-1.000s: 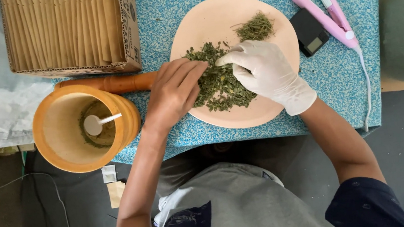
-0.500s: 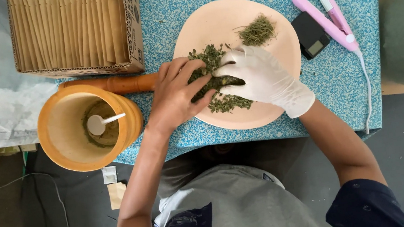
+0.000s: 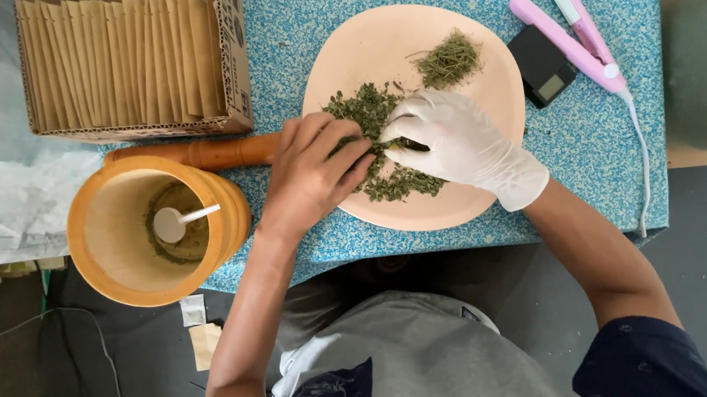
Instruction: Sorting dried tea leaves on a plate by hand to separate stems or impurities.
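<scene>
While the bare left hand (image 3: 309, 175) and gloved right hand (image 3: 453, 146) pinch together on the dried green leaves (image 3: 379, 148) heaped mid-plate (image 3: 459, 205), these look light, crumbly, best gathered from both sides

Head view, single frame. I cannot see the fingertips of the left hand (image 3: 312, 175) or of the gloved right hand (image 3: 456, 146): they are buried in the pile of dried green leaves (image 3: 379, 148), so I cannot tell whether either hand is pinching anything. The hands cover part of the pile and part of the pink plate (image 3: 372, 39).

The wooden pestle (image 3: 204, 153) is hidden at its right end under the left hand. The cardboard box of paper sachets (image 3: 133, 60) is cut off by the top edge. The small black scale (image 3: 541, 65) has a display too small for me to read. The pink sealer's cord (image 3: 643, 159) runs off the table edge, its end unseen.
</scene>
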